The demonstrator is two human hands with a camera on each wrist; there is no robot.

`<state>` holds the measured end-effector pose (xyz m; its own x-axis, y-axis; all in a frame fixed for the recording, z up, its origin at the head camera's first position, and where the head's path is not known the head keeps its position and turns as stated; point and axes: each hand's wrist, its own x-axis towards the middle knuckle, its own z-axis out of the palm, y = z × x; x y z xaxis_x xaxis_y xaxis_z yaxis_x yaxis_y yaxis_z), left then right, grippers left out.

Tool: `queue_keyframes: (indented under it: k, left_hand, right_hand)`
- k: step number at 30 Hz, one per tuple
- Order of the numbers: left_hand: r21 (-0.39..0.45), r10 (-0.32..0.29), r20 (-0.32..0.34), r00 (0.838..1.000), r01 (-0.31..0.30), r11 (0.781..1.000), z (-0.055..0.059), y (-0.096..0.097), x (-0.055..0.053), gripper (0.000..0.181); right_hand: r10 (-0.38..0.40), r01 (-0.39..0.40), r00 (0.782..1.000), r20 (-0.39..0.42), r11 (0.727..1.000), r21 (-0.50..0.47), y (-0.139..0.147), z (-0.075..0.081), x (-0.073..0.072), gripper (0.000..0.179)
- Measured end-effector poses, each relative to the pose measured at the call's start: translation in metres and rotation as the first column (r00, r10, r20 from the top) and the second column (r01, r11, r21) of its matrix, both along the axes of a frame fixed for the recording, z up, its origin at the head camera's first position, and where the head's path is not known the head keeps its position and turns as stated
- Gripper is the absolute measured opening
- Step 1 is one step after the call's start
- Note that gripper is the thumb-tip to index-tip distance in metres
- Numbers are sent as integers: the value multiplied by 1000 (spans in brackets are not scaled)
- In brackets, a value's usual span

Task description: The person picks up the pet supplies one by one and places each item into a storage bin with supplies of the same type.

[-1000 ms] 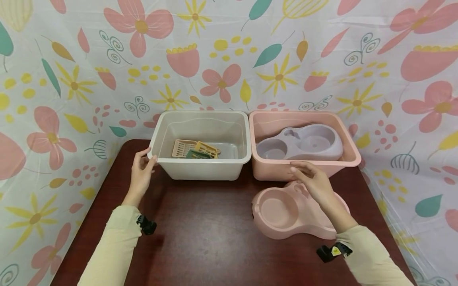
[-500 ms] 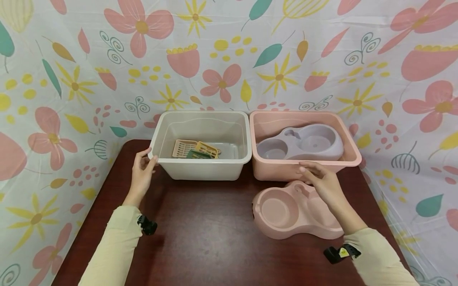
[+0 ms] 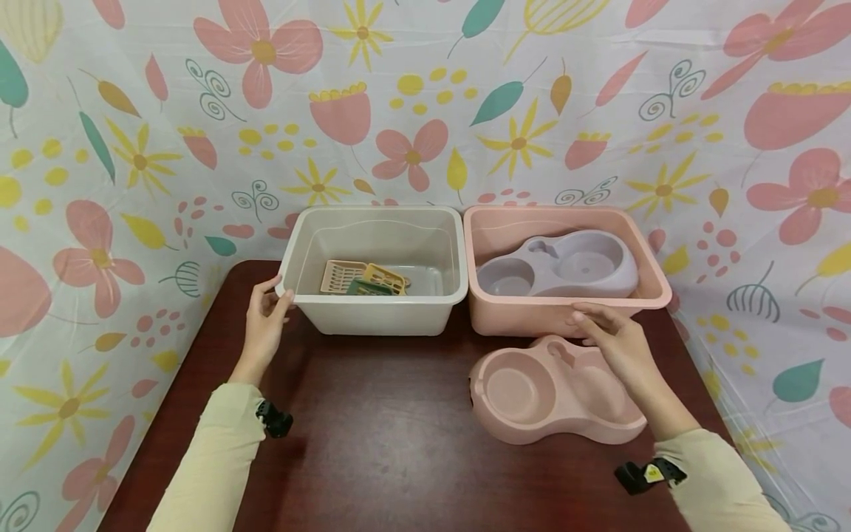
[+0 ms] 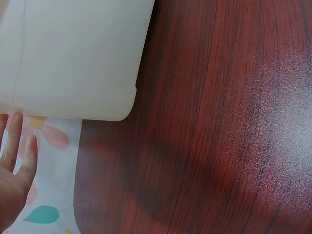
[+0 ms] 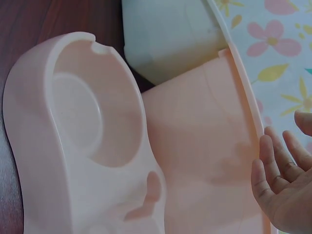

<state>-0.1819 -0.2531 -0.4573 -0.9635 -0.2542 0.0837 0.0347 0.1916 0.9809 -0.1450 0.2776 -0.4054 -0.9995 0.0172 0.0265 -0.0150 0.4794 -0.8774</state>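
My left hand (image 3: 264, 321) touches the front left corner of the off-white bin (image 3: 379, 318), its fingers fairly straight in the left wrist view. Inside that bin lie a beige slotted scoop (image 3: 340, 276), a yellow one (image 3: 387, 278) and a green one (image 3: 368, 288). At the front rim of the pink bin (image 3: 512, 316) is my right hand (image 3: 618, 340), with loosely bent fingers. In the right wrist view its fingertips are at the rim and hold nothing. A lavender double pet bowl (image 3: 541, 264) sits in the pink bin. Below my right hand, a pink double bowl (image 3: 565, 391) lies on the table.
Both bins stand side by side at the back of the dark red wooden table (image 3: 385, 428). A flower-patterned cloth (image 3: 425, 96) hangs behind and at both sides. My right forearm reaches over the table just right of the pink double bowl.
My right hand has slid to the right along the pink bin's front rim, uncovering more of the pink double bowl. The left hand and both bins have stayed in place.
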Motion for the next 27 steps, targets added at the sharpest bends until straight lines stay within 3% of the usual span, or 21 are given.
queue_keyframes:
  k: [3,6,20,27]
  left_hand:
    - [-11,18,-8,1000,-18,1000,-10,-2,-5,47]
    - [-26,20,-25,999,-21,999,-13,-3,-6,47]
    - [-16,25,-32,999,-25,1000,-13,-3,-5,47]
    - [-20,20,-30,999,-21,1000,-12,-2,-4,47]
  right_hand:
    - [-5,5,1000,8,1000,11,4,0,1,53]
    - [-11,11,1000,20,1000,24,8,0,2,54]
    - [-52,53,998,28,997,-49,25,1,2,46]
    - [-70,71,997,26,997,-32,31,1,4,46]
